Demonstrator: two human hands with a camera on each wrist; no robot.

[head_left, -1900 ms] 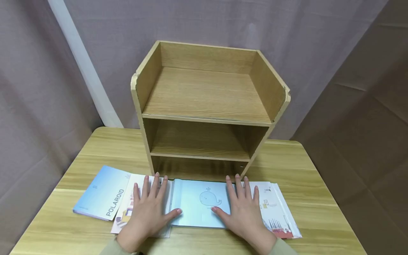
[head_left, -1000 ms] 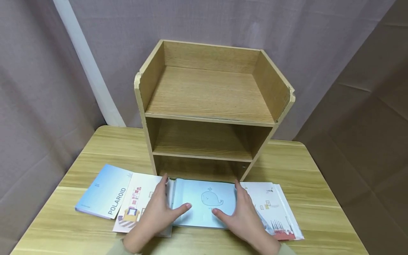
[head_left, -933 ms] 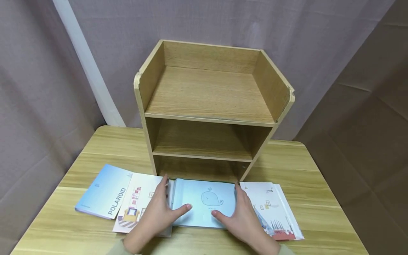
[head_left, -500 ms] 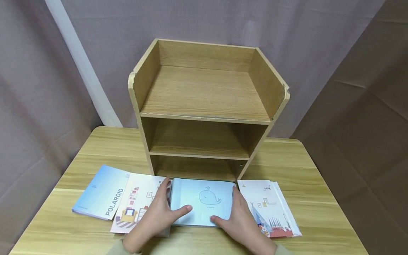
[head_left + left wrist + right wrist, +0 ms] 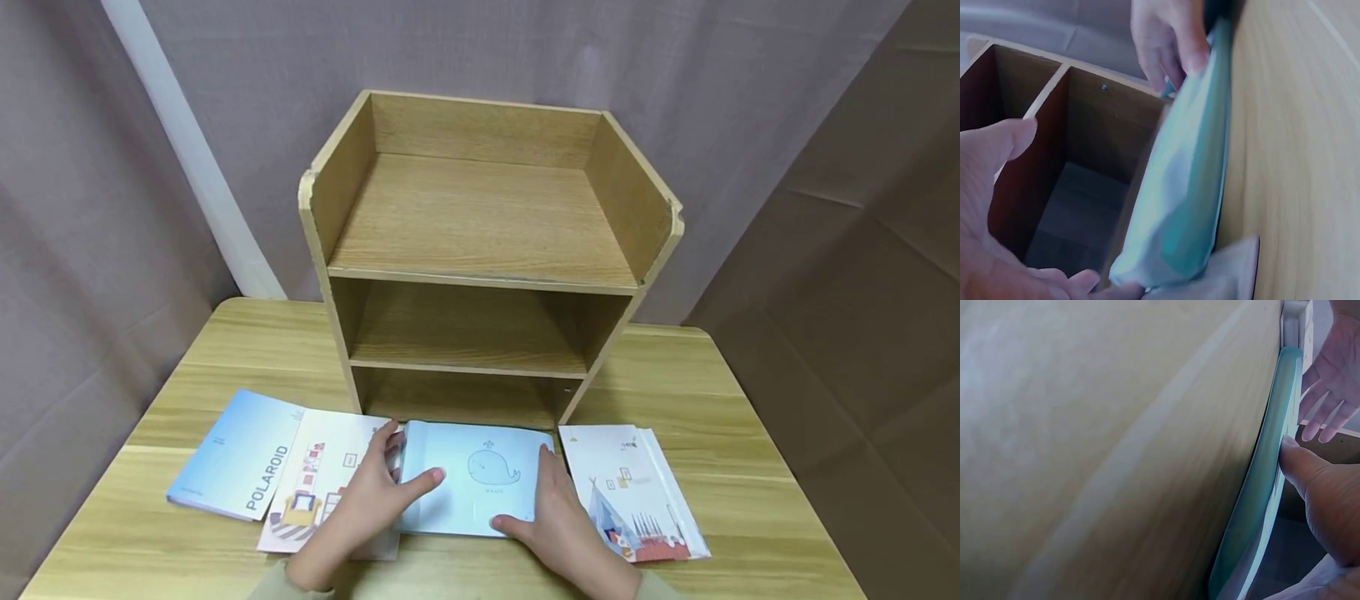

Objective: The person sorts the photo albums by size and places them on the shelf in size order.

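Note:
A light-blue book [image 5: 468, 504] with a whale drawn on its cover lies flat in front of a small wooden shelf [image 5: 480, 221]. My right hand [image 5: 558, 521] holds its right edge, thumb on the cover and fingers down along the side. On the other side my left hand [image 5: 371, 492] stands at the left edge with its thumb spread over the cover; in the right wrist view its fingers are loose and apart. Under the left hand lies a white book [image 5: 303, 475] with a room drawing. Another white book [image 5: 626, 492], with a tent drawing, lies right of my right hand.
A blue POLAROID book [image 5: 232, 454] lies at the far left, beside the white one. The shelf stands mid-table, with a walled top and two compartments facing me. Curtains hang behind the wooden table [image 5: 757, 492].
Both hands have gone from lying spread over the books to standing along the blue book's sides. The right fingers have moved left, off the tent book, onto the blue book's edge.

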